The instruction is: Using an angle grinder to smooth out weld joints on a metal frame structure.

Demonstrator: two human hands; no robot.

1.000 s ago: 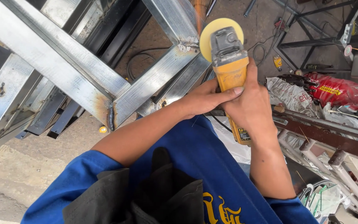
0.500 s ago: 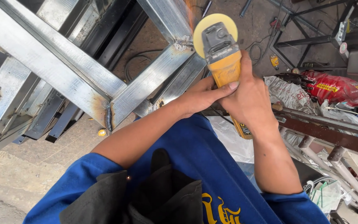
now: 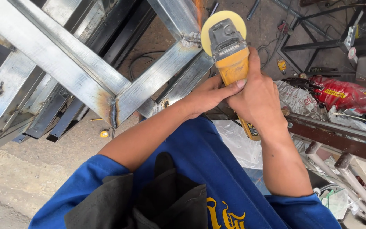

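At the bottom of the frame the person's blue short-sleeved shirt [image 3: 217,169] is filling the near view, with dark cloth bunched at the chest, and both forearms are reaching up and away toward the upper middle. The right hand [image 3: 257,99] is wrapping the yellow plastic body of the angle grinder [image 3: 234,63] from the right side, its grip clenched around the housing, thumb lying up along the tool. The left hand [image 3: 208,95] is coming in from the lower left, and its fingers are pressing against the left flank of the same yellow body, so both grips are grasping the grinder, with the right hand a little nearer to the head. The grinder's long axis is running from lower right to upper middle, slightly tilted left, with the grey gear head beyond the hands and the round pale yellow disc [image 3: 221,21] at the far end. Just beyond and left of that disc, the rough weld joint [image 3: 190,40] of the galvanised steel frame [image 3: 85,76] is sitting where two bars meet, and a faint streak of orange sparks is rising there. Farther right, a red sack [image 3: 344,93] is lying among clutter.
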